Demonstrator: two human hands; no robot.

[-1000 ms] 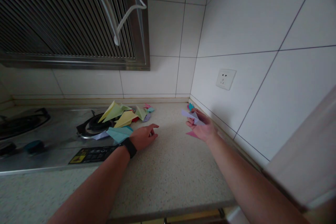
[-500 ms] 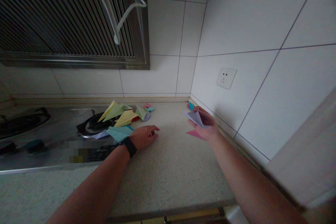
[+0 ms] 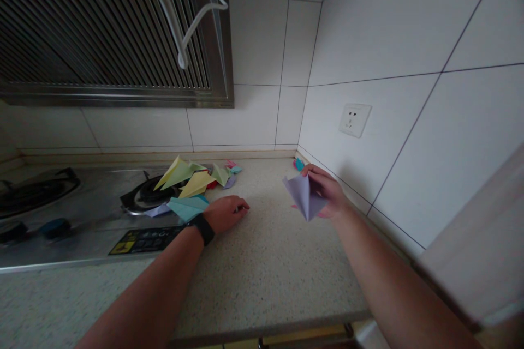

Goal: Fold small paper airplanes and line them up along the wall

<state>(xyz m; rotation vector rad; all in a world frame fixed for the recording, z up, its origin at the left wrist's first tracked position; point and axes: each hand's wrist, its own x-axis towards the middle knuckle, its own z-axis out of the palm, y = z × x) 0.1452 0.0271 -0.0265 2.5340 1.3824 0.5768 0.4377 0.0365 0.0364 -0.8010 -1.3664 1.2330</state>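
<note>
My right hand holds a light purple folded paper by its upper edge, a crease running down its middle and a point facing down. Partly hidden beneath the paper and the hand is a pink paper piece. My left hand rests on the counter, holding nothing, its fingers loosely bent and a little apart. Beside its wrist lies a light blue folded paper plane. Yellow and green folded papers are heaped behind it, with red and purple pieces among them.
Left of me is a gas stove with burners and knobs, some papers lying over its right burner. Small blue and pink papers lie in the back corner. A range hood with a hanging white cable is above. The tiled wall carries a socket.
My right hand has turned the purple paper so its creased face shows more, its point now lower. The pink piece is more covered. My left hand has hardly moved.
</note>
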